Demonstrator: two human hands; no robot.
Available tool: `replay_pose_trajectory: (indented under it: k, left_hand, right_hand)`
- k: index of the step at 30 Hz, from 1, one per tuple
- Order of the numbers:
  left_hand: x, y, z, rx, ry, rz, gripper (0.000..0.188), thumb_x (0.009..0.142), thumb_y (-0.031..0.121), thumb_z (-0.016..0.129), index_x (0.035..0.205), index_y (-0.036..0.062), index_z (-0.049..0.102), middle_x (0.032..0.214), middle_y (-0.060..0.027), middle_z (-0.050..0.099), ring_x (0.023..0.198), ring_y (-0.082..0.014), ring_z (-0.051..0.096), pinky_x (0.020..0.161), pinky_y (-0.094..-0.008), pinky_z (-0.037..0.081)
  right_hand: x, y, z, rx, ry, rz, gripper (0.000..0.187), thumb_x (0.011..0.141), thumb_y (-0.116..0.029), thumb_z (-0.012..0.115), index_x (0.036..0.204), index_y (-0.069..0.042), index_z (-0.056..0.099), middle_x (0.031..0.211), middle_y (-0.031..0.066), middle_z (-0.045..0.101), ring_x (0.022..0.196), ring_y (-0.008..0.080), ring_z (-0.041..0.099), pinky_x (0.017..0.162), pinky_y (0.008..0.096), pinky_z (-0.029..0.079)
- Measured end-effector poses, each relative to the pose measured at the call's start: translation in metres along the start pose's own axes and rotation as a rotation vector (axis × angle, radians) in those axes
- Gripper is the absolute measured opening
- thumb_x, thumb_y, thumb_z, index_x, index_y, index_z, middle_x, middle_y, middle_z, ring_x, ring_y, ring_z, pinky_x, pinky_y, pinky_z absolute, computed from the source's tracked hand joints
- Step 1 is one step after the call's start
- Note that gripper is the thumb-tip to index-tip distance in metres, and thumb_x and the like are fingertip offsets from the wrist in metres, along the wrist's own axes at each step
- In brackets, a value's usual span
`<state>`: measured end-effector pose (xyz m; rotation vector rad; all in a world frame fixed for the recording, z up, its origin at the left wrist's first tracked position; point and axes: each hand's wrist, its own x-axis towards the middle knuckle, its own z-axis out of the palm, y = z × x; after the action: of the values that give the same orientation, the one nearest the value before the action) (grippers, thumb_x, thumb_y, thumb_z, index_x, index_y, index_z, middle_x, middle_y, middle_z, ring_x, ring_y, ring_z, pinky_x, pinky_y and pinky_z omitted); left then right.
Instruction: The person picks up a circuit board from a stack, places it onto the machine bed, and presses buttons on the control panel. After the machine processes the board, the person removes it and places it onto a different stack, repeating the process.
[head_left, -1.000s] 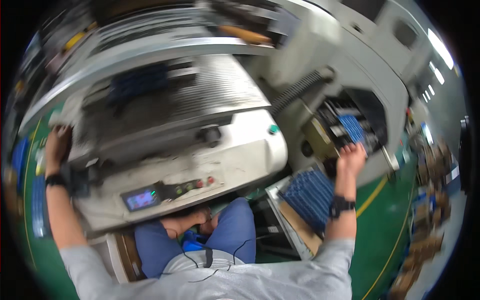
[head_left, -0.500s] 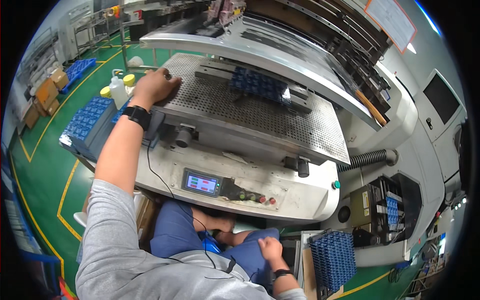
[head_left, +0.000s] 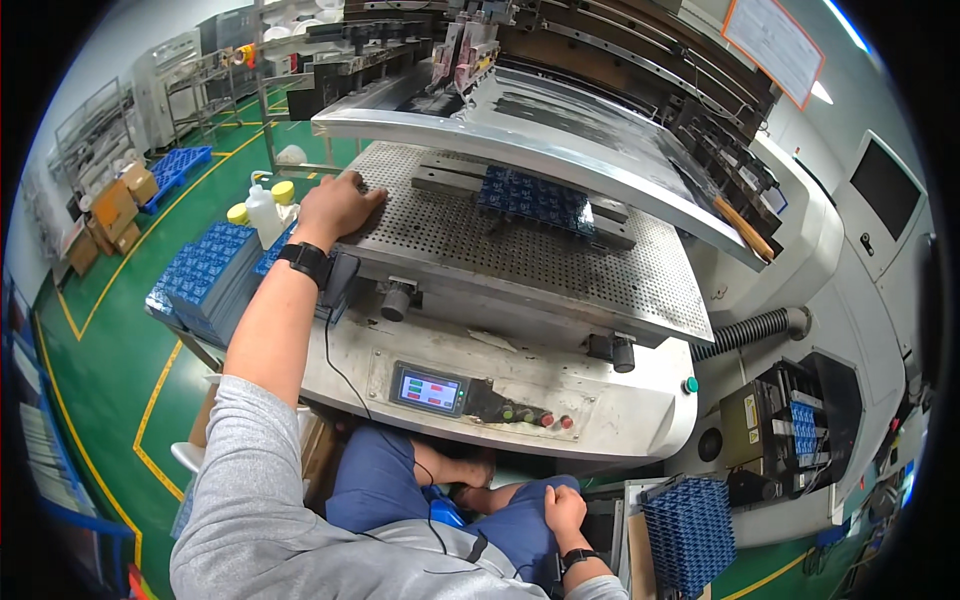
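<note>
My left hand [head_left: 338, 208] rests on the left edge of a perforated metal table [head_left: 440, 240], thumb apart from the fingers, holding nothing that I can see. To its right, a dark blue patterned panel [head_left: 535, 200] lies across metal rails on that table. Above the panel hangs a tilted screen frame [head_left: 560, 152] with a silver rim. My right hand [head_left: 565, 510] lies on my right thigh, its fingers curled in with nothing visible in them. Both wrists wear black bands.
Stacked blue panels [head_left: 205, 265], a white squeeze bottle [head_left: 263, 212] and yellow-lidded jars stand left. A touch display [head_left: 430, 388] and buttons [head_left: 537, 418] sit on the machine's front. At right are a panel stack [head_left: 690, 530], a ribbed black hose [head_left: 745, 333] and a wooden handle [head_left: 742, 228].
The whole view has shifted, so everything appears somewhat lower and farther right. Both hands keep their places, the left on the table edge and the right on my thigh.
</note>
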<state>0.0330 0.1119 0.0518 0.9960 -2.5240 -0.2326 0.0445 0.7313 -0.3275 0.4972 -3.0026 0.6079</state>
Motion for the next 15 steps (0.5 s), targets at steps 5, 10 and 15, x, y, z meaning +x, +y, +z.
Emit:
replay_pose_trajectory:
  k: [5, 10, 15]
  left_hand:
    - [0.001, 0.000, 0.001, -0.006, -0.008, -0.006, 0.071, 0.097, 0.065, 0.064, 0.138, 0.0084, 0.069, 0.136, -0.0282, 0.067, 0.125, -0.0441, 0.067, 0.107, -0.0493, 0.054]
    - [0.000, 0.001, 0.000, -0.002, -0.001, 0.012, 0.072, 0.096, 0.065, 0.064, 0.138, 0.0071, 0.069, 0.135, -0.0301, 0.066, 0.124, -0.0453, 0.067, 0.107, -0.0494, 0.053]
    - [0.002, -0.001, 0.001, 0.011, 0.004, 0.020, 0.072, 0.096, 0.065, 0.063, 0.138, 0.0069, 0.068, 0.135, -0.0311, 0.067, 0.124, -0.0461, 0.067, 0.107, -0.0505, 0.054]
  right_hand:
    - [0.005, -0.012, -0.001, 0.004, -0.024, -0.036, 0.039, 0.096, -0.039, 0.071, 0.075, -0.006, 0.068, 0.083, 0.0165, 0.072, 0.080, 0.0423, 0.071, 0.073, 0.0554, 0.057]
    - [0.011, -0.018, 0.005, -0.014, -0.044, -0.030, 0.039, 0.097, -0.041, 0.069, 0.080, -0.007, 0.072, 0.087, 0.0164, 0.074, 0.084, 0.0415, 0.072, 0.076, 0.0543, 0.058]
    - [0.001, 0.000, -0.008, 0.036, 0.012, 0.031, 0.038, 0.096, -0.038, 0.072, 0.075, -0.006, 0.067, 0.084, 0.0157, 0.072, 0.082, 0.0410, 0.071, 0.075, 0.0554, 0.057]
